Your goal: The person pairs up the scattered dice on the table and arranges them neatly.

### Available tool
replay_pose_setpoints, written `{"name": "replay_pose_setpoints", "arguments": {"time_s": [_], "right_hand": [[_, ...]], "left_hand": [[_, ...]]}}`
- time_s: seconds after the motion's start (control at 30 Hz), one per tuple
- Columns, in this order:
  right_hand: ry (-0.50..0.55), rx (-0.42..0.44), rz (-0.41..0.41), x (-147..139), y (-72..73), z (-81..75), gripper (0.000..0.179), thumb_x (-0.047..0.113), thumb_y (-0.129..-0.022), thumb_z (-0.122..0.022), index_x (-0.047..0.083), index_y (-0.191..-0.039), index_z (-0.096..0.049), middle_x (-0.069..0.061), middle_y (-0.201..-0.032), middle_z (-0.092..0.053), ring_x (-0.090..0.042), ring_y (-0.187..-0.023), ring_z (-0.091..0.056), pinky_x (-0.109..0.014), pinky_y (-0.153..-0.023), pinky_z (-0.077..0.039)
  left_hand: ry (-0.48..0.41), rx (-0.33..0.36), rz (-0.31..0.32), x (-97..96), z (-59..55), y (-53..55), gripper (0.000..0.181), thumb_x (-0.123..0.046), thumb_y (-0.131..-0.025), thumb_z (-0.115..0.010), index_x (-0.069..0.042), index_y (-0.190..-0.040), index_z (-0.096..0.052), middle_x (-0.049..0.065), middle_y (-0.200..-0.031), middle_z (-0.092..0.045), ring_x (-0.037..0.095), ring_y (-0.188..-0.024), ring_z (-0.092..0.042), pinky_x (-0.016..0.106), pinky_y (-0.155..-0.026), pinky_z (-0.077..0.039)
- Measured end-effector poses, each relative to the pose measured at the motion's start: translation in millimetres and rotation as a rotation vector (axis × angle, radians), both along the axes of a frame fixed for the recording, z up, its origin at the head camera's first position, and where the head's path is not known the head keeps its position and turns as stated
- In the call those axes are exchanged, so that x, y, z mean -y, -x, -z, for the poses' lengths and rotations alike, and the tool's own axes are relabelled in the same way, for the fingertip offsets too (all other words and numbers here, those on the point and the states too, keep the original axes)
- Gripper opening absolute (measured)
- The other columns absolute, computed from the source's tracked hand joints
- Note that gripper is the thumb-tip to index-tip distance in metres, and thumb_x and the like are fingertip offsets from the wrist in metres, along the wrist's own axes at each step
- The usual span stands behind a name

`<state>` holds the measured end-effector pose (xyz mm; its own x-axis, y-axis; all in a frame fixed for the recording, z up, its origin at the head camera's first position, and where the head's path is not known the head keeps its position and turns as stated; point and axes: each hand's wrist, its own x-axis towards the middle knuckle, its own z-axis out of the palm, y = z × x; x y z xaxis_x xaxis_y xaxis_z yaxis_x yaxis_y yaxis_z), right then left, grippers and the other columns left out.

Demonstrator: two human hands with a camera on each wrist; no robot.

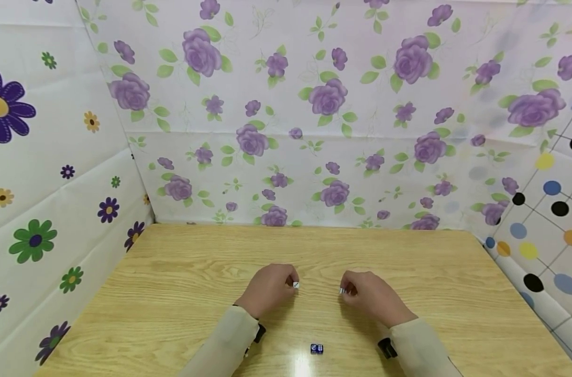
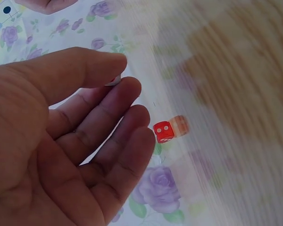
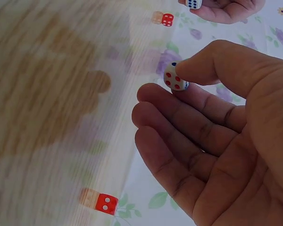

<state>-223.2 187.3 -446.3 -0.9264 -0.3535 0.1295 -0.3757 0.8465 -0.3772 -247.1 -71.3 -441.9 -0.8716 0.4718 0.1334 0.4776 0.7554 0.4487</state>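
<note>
Over the wooden table my left hand (image 1: pixel 268 289) pinches a small white die (image 1: pixel 296 285) between thumb and fingers. In the left wrist view the thumb mostly hides that die (image 2: pixel 114 81). Across a short gap, my right hand (image 1: pixel 372 294) pinches another white die (image 1: pixel 341 290), which shows red and blue dots (image 3: pixel 175 76) in the right wrist view. A red die (image 2: pixel 163 132) with white dots sits on the table beyond the left fingers. Two red dice appear in the right wrist view, one near the top (image 3: pixel 167 20) and one near the bottom (image 3: pixel 106 203).
Two dark blue dice (image 1: pixel 316 348) sit side by side at the near part of the wooden table (image 1: pixel 196 262). A flowered cloth (image 1: pixel 290 157) stands behind the table, with patterned cloths at left and right. A black band (image 1: pixel 387 347) circles the right wrist.
</note>
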Motion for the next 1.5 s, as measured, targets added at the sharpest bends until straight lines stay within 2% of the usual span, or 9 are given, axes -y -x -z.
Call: {"name": "replay_pose_setpoints", "arguments": {"time_s": [0.13, 0.27, 0.43, 0.7, 1.03, 1.5], "right_hand": [[-0.015, 0.014, -0.003, -0.4, 0.1, 2.0, 0.008, 0.021, -0.085, -0.069, 0.025, -0.084, -0.062, 0.017, -0.074, -0.057, 0.002, -0.065, -0.051, -0.023, -0.062, -0.046], [-0.026, 0.030, -0.005, -0.7, 0.3, 4.1, 0.009, 0.022, -0.084, -0.071, 0.025, -0.084, -0.062, 0.017, -0.075, -0.057, 0.001, -0.066, -0.051, -0.024, -0.062, -0.046], [-0.054, 0.018, -0.006, -0.7, 0.7, 6.9, 0.009, 0.025, -0.084, -0.072, 0.026, -0.084, -0.063, 0.019, -0.075, -0.057, 0.003, -0.066, -0.050, -0.024, -0.062, -0.045], [-0.063, -0.014, -0.037, 1.3, -0.8, 5.8, 0.005, 0.022, -0.084, -0.071, 0.026, -0.084, -0.067, 0.017, -0.079, -0.060, 0.000, -0.070, -0.053, -0.027, -0.064, -0.046], [-0.071, 0.002, -0.074, 6.6, 0.9, 10.5, 0.004, 0.025, -0.085, -0.070, 0.024, -0.084, -0.067, 0.016, -0.079, -0.058, 0.000, -0.070, -0.051, -0.026, -0.064, -0.045], [-0.073, 0.005, -0.109, 12.7, -1.4, 10.6, 0.006, 0.021, -0.084, -0.070, 0.023, -0.082, -0.065, 0.014, -0.076, -0.054, 0.000, -0.065, -0.046, -0.023, -0.059, -0.041]], "left_hand": [[0.024, 0.009, 0.022, 1.2, 1.3, -0.1, 0.005, -0.018, -0.083, -0.072, -0.019, -0.087, -0.068, -0.013, -0.079, -0.060, 0.003, -0.071, -0.053, 0.025, -0.066, -0.047], [0.030, 0.032, 0.029, 1.8, 1.1, -1.3, 0.007, -0.017, -0.082, -0.073, -0.018, -0.086, -0.068, -0.011, -0.079, -0.060, 0.003, -0.069, -0.052, 0.025, -0.065, -0.046], [0.022, 0.055, 0.031, 1.5, 1.5, -1.9, 0.006, -0.017, -0.082, -0.073, -0.017, -0.087, -0.069, -0.010, -0.080, -0.062, 0.002, -0.070, -0.054, 0.025, -0.066, -0.047], [0.023, 0.109, 0.055, 4.6, 6.1, -1.6, 0.010, -0.018, -0.079, -0.076, -0.018, -0.083, -0.066, -0.013, -0.076, -0.058, 0.002, -0.067, -0.052, 0.024, -0.064, -0.046], [0.029, 0.159, 0.078, 5.9, 6.9, -2.5, 0.010, -0.018, -0.080, -0.075, -0.019, -0.086, -0.067, -0.012, -0.080, -0.061, 0.001, -0.070, -0.053, 0.025, -0.066, -0.047], [0.021, 0.168, 0.086, 6.0, 8.0, -3.8, 0.010, -0.016, -0.080, -0.074, -0.016, -0.087, -0.067, -0.009, -0.083, -0.061, 0.002, -0.071, -0.053, 0.025, -0.068, -0.047]]}}
